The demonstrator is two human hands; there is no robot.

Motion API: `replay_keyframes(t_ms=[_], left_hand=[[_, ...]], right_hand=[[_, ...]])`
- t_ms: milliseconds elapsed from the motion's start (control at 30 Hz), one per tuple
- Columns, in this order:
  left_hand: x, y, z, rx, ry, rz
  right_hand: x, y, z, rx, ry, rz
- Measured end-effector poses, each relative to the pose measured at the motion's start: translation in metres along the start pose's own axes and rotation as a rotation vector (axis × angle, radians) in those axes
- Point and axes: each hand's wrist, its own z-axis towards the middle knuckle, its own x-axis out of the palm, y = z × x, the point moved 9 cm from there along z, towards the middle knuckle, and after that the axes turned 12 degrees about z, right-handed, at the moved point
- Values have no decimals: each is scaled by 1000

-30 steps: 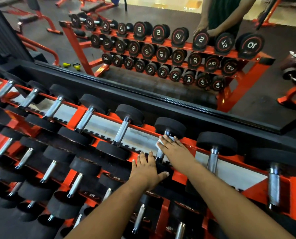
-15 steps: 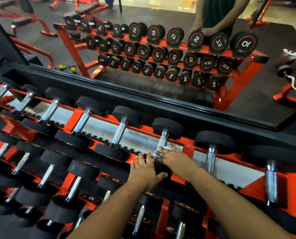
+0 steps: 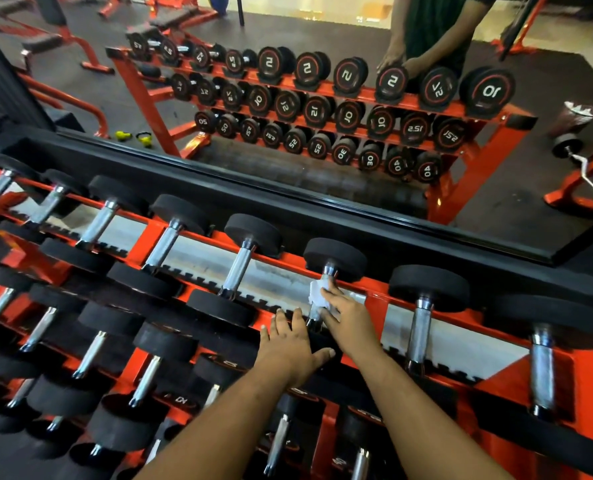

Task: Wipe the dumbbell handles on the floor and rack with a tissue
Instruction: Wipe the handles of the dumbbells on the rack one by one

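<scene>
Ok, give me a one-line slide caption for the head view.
Right hand wipes a top-row dumbbell handle with a tissue; left hand braces on its near weight head.

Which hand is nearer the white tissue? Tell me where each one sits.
Right. The right hand presses the tissue against the dumbbell handle; the left hand rests flat on the black dumbbell head just below, not touching the tissue.

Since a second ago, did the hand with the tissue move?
Yes. The right hand with the tissue slid down the handle, away from the far weight head.
</scene>
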Motion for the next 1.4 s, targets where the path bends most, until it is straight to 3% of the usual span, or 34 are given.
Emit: replay_keyframes(t_ms=[267,367,633,700,800,867,1033,1267,1400], left_hand=[[0,0,0,0,1,2],[1,1,1,-6,-7,-17],[2,1,2,3,3,-19],[2,0,2,2,5,-13],[2,1,3,-3,-3,-6],[3,1,3,-3,-9,-11],[4,1,3,-4,-17,-12],[2,1,2,-7,-31,-11],[-2,-1,-7,4,-37,-16]], right_hand=[[-5,-26,-15,332,-355,423],[3,-27,5,413,-321,585],[25,-32,-8,622,-17,473],[24,-35,2,674,-47,618],[23,-42,25,746,-216,982],[33,-48,27,801,-212,1119],[43,-48,7,729,66,779],[17,-56,-12,553,-194,540],[-7,-43,-33,497,-326,604]])
